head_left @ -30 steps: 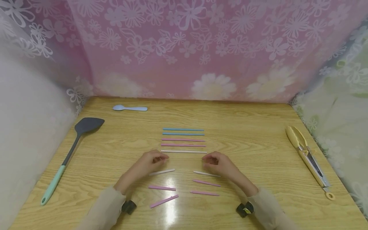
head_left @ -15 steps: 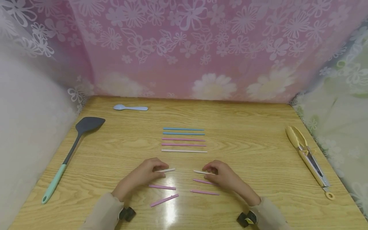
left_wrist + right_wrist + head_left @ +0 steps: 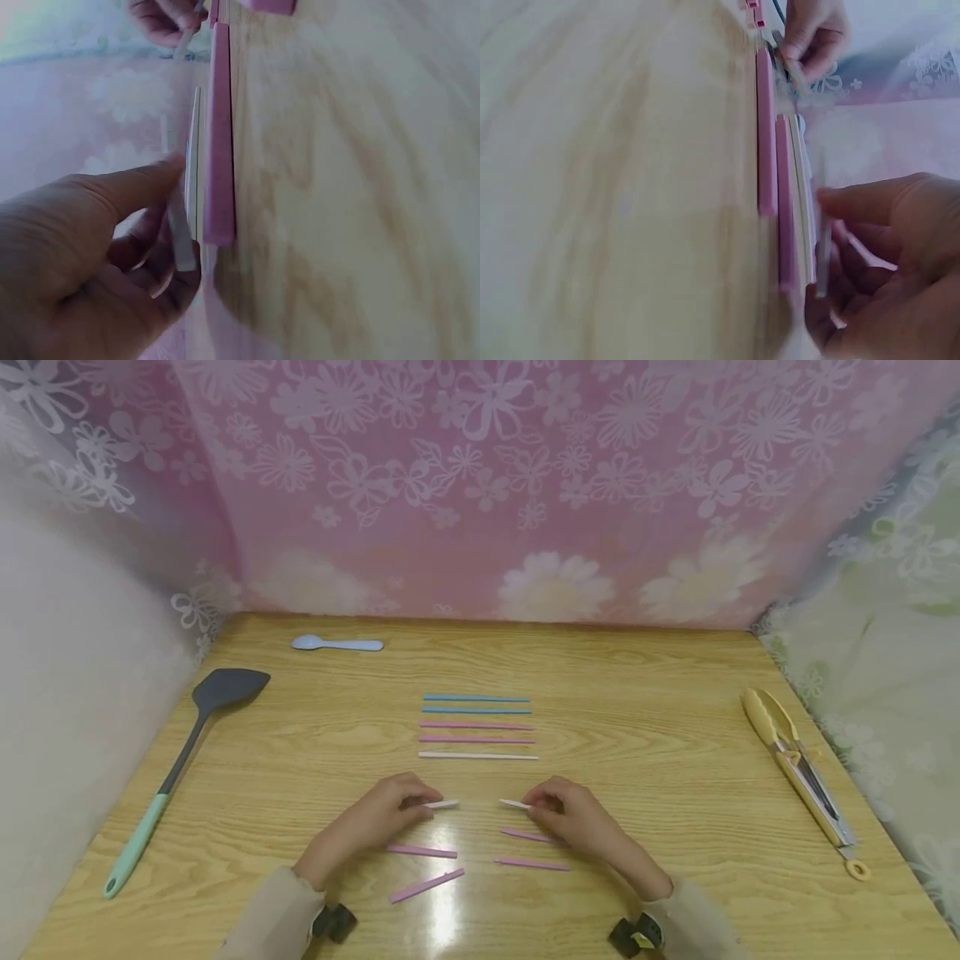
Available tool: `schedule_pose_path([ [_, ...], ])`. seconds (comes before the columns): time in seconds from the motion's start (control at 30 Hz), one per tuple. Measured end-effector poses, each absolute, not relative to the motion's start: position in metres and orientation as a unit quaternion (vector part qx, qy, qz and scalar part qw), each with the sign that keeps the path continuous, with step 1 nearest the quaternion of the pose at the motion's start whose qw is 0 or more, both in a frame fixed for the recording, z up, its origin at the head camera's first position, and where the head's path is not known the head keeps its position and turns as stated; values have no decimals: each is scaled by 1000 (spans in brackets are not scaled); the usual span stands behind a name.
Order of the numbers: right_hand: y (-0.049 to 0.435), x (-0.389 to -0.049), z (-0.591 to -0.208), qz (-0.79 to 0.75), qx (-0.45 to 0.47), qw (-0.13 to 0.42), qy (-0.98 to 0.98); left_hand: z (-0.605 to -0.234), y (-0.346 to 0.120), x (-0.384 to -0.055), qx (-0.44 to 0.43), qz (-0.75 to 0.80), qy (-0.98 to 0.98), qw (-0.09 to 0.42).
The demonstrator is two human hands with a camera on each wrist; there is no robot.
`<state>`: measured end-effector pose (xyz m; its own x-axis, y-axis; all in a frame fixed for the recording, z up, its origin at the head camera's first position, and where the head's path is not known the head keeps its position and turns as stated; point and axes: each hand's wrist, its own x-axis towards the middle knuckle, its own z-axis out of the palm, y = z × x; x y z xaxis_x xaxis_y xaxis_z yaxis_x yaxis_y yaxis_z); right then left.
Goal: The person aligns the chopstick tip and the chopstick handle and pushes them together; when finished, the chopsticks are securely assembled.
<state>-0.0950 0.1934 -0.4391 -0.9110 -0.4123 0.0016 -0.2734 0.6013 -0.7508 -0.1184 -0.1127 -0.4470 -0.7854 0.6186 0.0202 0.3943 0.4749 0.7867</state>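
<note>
My left hand pinches a short white chopstick piece between thumb and fingers; its inner end points toward the middle. Opposite it, my right hand pinches another short white chopstick piece with a narrower tip. In the left wrist view the held white piece is raised beside the thumb. The right wrist view shows the other white piece likewise up in the fingers. Pink chopstick pieces lie below the hands: two on the left, the upper one near my wrist, and two on the right, the lower one fully visible.
Beyond the hands lie full-length chopsticks in a row: a white one, two pink and two blue. A spatula lies left, a pale blue spoon far left, yellow tongs right, all on the wooden table.
Both hands have come down toward me from beside the long white chopstick and taken hold of the two short white pieces, lifting them and bringing their ends slightly closer.
</note>
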Motion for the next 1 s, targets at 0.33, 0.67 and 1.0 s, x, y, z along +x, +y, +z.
schedule_pose_path([
  [0.33, 170, -91, -430, -433, -235, 12, 870, -441, -98, -117, 314, 444, 833, 105],
  [0.67, 168, -92, -428, -431, -243, -7, 869, -439, -96, -117, 315, 443, 833, 103],
  [1.0, 169, -94, -424, -446, -239, -10, 862, -437, -94, -116, 330, 447, 826, 95],
])
